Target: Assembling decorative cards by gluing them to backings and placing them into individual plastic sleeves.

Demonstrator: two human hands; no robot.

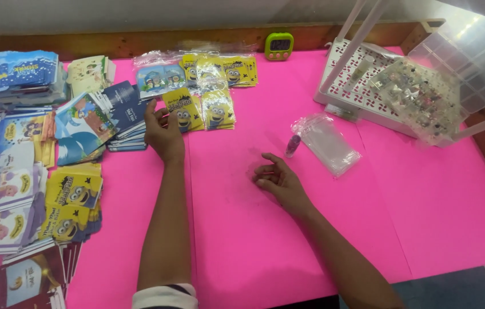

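Reaching left hand (163, 134) touching yellow card packet (182, 110), right hand (277, 178) resting empty

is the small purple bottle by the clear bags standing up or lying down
Lying down: the small purple bottle rests lengthwise on the pink table, against the clear bags.

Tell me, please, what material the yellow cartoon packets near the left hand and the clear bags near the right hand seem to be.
Yellow cartoon packets: probably glossy printed card or paper in thin film; flat, bright, slightly shiny. Clear bags: thin transparent plastic, likely cellophane; the pink table shows through, with glare and wrinkles.
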